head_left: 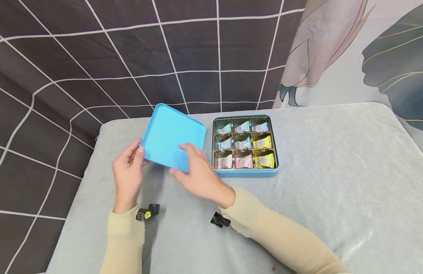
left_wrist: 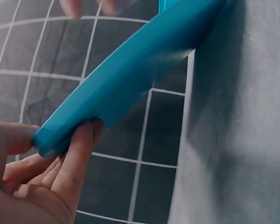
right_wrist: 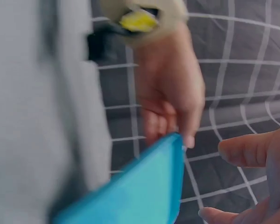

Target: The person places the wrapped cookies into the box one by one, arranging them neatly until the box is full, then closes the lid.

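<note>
Fingers of the left hand (head_left: 127, 173) and right hand (head_left: 197, 173) pinch the blue tin lid (head_left: 174, 137) by opposite edges; best kept level, clear of the candy tin (head_left: 245, 142).

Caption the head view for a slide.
Both hands, left hand and right hand, hold blue lid beside open candy tin.

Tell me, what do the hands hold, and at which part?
Both hold the blue lid: the left hand pinches its left corner, and the right hand grips its near edge.
</note>
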Tool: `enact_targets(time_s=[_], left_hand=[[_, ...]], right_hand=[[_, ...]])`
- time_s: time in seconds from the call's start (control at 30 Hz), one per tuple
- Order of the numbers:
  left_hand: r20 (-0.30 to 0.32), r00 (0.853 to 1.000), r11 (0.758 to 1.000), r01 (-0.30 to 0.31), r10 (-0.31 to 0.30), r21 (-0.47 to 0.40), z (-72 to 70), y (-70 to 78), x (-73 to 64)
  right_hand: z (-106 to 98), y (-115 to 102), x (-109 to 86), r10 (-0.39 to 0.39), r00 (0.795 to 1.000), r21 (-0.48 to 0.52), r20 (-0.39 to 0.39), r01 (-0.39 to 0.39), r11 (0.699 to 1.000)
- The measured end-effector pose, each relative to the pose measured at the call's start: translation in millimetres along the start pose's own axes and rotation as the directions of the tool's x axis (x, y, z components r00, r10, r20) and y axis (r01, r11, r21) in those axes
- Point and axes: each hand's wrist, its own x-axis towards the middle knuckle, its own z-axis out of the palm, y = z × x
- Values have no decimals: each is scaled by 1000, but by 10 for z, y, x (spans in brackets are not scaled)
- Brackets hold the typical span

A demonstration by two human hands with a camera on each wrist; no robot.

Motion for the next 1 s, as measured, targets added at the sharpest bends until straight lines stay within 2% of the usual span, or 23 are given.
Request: enact_targets(time_s=[0.13,0.27,0.4,0.57,0.87,0.93,1.0], left_hand=[[10,995,993,-102,102,67,58,92,-72],[17,986,982,-169,168,86,128,175,-136],[35,980,976,-199,197,90,210,222,-186],[66,970,967,-240,235,84,298,256,-222],[128,938,946,-323,321,-6,455,334,-273],[141,932,942,-334,335,-26,486,344,-284],[155,925,938,-344,346,-40,504,345,-291]], right_hand=[[-153,-162,147,13,1000,142,-24,-9,990],[-247,-281,275,24,1000,257,-11,-21,966],[-318,-338,389,67,998,289,3,-65,955],[-430,-351,488,97,995,281,-27,-86,956],[-506,-322,556,147,988,313,-38,-128,941],[-509,-320,554,158,987,347,-41,-134,928],[-509,-310,553,168,985,417,-39,-137,899]])
